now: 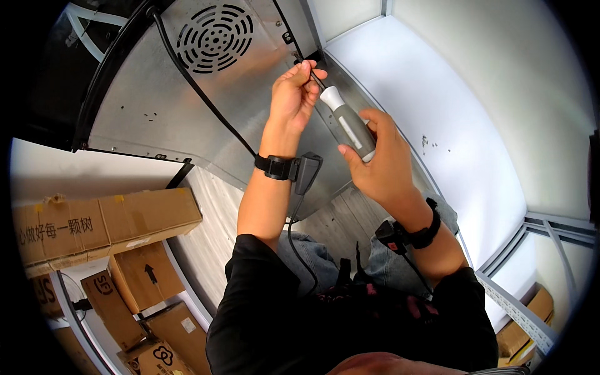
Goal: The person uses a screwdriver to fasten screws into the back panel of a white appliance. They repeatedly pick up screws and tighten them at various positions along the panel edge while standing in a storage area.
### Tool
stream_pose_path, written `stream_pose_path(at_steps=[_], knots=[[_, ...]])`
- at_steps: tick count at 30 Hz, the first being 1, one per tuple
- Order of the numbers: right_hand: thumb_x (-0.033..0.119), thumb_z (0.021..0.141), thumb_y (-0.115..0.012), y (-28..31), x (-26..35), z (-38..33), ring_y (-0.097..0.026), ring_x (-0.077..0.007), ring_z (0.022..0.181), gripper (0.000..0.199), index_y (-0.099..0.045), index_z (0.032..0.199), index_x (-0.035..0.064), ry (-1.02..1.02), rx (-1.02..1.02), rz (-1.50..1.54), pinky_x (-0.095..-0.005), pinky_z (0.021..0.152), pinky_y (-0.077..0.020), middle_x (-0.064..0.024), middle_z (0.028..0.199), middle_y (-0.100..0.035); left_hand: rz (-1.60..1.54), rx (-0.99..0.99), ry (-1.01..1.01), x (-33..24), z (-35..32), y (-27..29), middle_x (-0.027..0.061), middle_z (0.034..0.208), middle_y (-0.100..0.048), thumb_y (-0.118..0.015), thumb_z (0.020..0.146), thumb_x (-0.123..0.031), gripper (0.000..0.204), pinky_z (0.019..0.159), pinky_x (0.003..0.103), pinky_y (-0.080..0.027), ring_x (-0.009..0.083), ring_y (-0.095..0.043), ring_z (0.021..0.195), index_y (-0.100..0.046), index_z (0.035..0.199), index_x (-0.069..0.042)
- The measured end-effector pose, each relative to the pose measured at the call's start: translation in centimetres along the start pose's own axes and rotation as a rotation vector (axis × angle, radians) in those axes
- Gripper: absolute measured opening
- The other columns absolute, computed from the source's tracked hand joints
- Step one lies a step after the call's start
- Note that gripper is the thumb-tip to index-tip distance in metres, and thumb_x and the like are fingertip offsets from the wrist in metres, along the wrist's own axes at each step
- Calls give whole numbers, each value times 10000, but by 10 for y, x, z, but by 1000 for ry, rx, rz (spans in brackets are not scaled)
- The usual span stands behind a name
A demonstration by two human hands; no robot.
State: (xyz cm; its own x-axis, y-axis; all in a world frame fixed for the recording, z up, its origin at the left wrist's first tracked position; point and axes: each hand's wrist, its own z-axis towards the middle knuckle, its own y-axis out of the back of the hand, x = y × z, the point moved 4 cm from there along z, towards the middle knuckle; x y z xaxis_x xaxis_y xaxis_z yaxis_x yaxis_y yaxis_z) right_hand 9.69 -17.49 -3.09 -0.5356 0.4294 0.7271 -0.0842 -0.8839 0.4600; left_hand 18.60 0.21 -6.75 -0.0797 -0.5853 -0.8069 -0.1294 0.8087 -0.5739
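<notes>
Wood-look floor (209, 231) shows left of centre and between the person's knees, with pale walls behind. Near the upper middle of the frame is a grey-and-white screwdriver (354, 128), tilted, its shaft running up and left to the edge of a large metal panel (156, 134). The right hand (387, 162) is wrapped around the handle; the left hand (290, 100) is pinched on the shaft near its far end, where the fingertips hide the tip. The hands are apart, joined only by the tool.

Room is tight at that end, with the panel's edge just beside the left hand's fingers. A black cable (203, 97) crosses the panel below its round vent (215, 39). To the right, a broad white board (469, 181) lies open, with a few small bits (426, 144) scattered on it.

At lower left, a long taped carton (150, 215) lies above several smaller cardboard boxes (147, 290); more cartons (515, 331) stand at lower right. Their contents are hidden.
</notes>
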Motion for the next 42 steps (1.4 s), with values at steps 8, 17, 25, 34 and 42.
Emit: stream_pose_path(at_steps=[8, 17, 25, 34, 42], knots=[[294, 942, -501, -4, -11, -3, -548, -90, 597, 391, -414, 1210, 22, -627, 241, 684, -233, 468, -448, -59, 716, -590, -98, 10, 27, 2, 1, 1, 109, 772, -641, -498, 953, -177, 177, 468, 190, -434, 94, -533, 519, -554, 995, -14], [275, 938, -506, 6, -14, -7, -532, -81, 568, 368, -434, 1221, 51, -698, 260, 731, -218, 474, -441, -55, 716, -588, -59, 155, 24, -1, -2, -4, 140, 864, -646, -459, 956, -118, 165, 495, 223, -457, 136, -597, 583, -522, 1069, -15], [178, 804, -658, 76, -58, 7, -546, -93, 627, 412, -524, 1144, -12, -708, 209, 605, -220, 460, -451, -90, 804, -607, 6, 282, -55, 35, 2, -55, 128, 959, -648, -458, 971, -157, 175, 568, 233, -508, 152, -620, 656, -524, 1086, -42], [239, 798, -694, 184, -143, -6, -503, -54, 496, 298, -620, 1008, 42, -662, 142, 275, -175, 426, -411, -22, 693, -593, 501, 332, 61, 157, 18, -106, 72, 886, -659, -584, 893, -99, 162, 605, 230, -477, 108, -603, 718, -609, 1044, -48], [114, 838, -643, 168, -265, -121, -437, -51, 449, 260, -573, 1061, 0, -935, -194, 558, -212, 449, -427, -51, 725, -580, 1152, 310, -9, 343, 38, -50, 61, 809, -649, -640, 812, 2, 145, 617, 261, -486, 136, -585, 680, -658, 954, -22]])
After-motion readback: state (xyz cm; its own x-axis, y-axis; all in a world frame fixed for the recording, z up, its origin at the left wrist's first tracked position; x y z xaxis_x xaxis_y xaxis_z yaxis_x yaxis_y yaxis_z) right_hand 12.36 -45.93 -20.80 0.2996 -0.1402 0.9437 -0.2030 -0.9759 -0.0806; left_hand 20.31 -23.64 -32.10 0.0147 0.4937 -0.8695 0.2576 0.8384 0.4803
